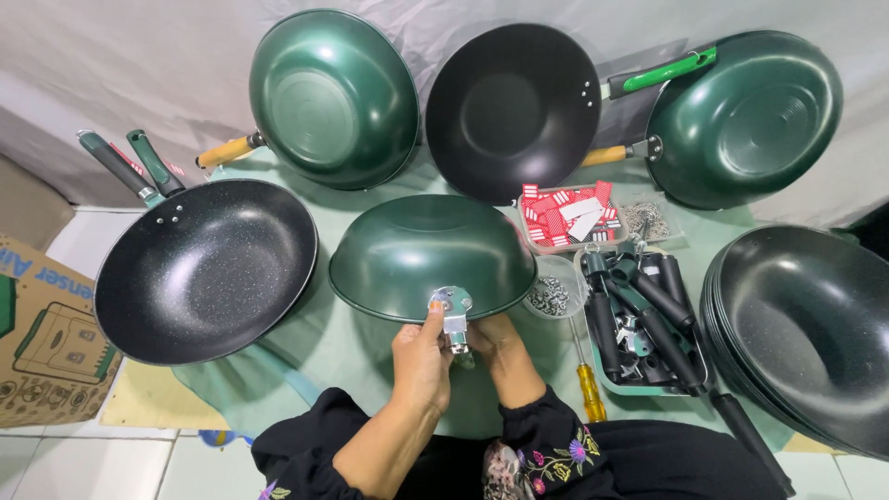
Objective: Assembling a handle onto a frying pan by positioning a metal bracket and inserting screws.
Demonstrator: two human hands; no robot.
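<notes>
Both hands (458, 347) pinch a metal bracket (451, 308) against the green wok (431, 255), fingertips hidden.

right fingertips under the green wok (431, 255), stacked pans (815, 324) cut off right

The person wears a loose black garment with long sleeves pushed up the forearms. The right sleeve's black cuff (546, 435) carries floral embroidery in purple, pink, yellow and green thread; both hands are bare.
</notes>
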